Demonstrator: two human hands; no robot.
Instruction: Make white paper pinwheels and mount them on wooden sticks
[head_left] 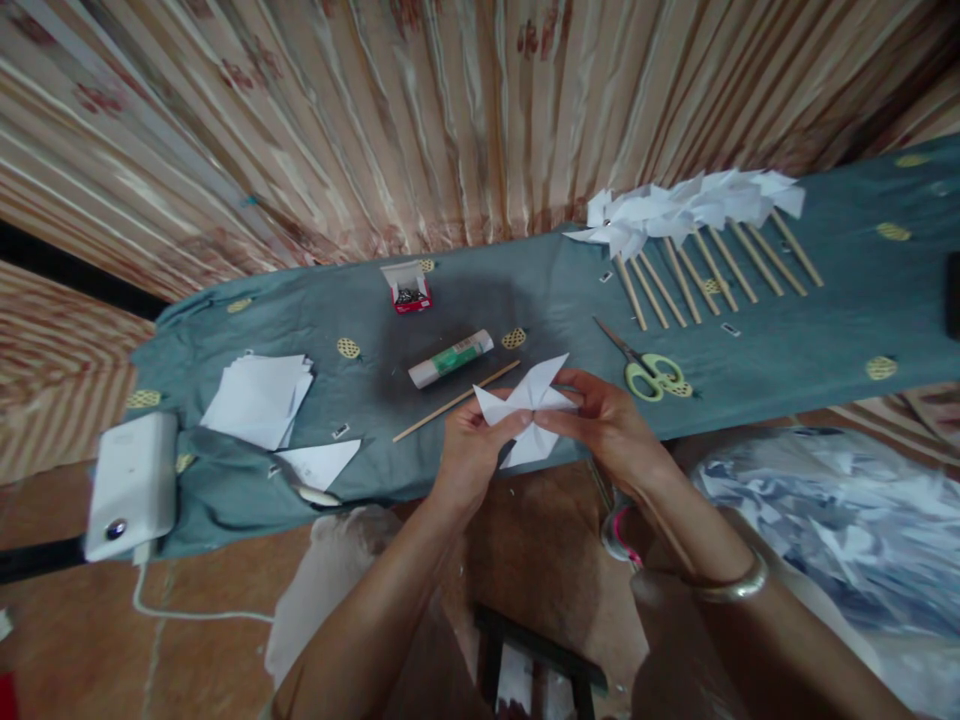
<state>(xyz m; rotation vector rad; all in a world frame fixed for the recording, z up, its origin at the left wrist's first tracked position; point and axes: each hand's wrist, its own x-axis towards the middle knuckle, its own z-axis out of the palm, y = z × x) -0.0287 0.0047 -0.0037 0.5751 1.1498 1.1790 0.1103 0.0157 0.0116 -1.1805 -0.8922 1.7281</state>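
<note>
Between my two hands, over the table's near edge, is a white paper pinwheel (pixel 536 390) with pointed blades. My left hand (pixel 474 445) pinches it from the left, thumb near the centre. From the right, my right hand (pixel 607 420) grips it, its thumb also close to the middle. Just beyond lies a thin wooden stick (pixel 442 408), and behind that a glue stick (pixel 450 358) with a green label. A small open red box (pixel 409 290) of metal pins stands farther back. Green-handled scissors (pixel 645 370) rest right of my right hand.
Finished pinwheels (pixel 697 210) on sticks line the back right of the cloth-covered table (pixel 787 350). A paper stack (pixel 255 400), a folded paper piece (pixel 322 462) and a white power bank (pixel 133 485) with a cable sit left. A clear plastic bag (pixel 832 530) is at lower right.
</note>
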